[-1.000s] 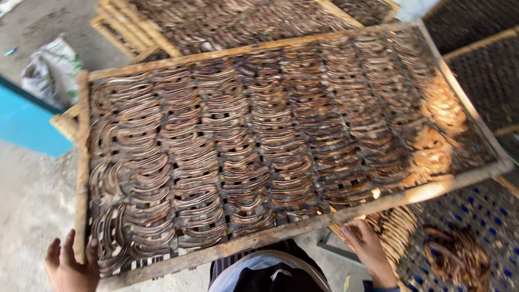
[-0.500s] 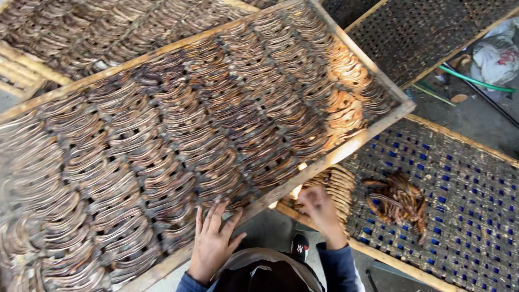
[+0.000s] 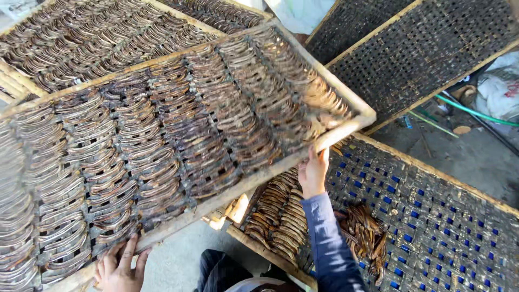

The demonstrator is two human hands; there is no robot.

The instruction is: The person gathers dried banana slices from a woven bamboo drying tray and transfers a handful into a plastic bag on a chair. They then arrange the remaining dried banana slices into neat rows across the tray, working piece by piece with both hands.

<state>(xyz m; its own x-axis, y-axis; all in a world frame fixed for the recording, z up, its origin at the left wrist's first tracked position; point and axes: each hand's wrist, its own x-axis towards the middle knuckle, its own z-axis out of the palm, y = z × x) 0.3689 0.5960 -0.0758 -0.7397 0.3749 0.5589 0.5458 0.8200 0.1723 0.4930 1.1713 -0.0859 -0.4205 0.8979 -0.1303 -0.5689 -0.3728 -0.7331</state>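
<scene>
Seen from above, a person holds a large wooden-framed drying rack (image 3: 346,130) tilted over the ground. Its woven mesh is covered with rows of curved, brown dried strips (image 3: 162,140). The left hand (image 3: 116,267) lies open with fingers spread, pressed against the rack's near edge at the lower left. The right hand (image 3: 313,173), in a blue sleeve, grips the frame's near edge by its right corner. The two hands are well apart. Below the right arm lies another rack (image 3: 432,216) with blue showing through its mesh, holding a small loose pile of strips (image 3: 365,232). More loaded racks (image 3: 81,38) lie beyond.
</scene>
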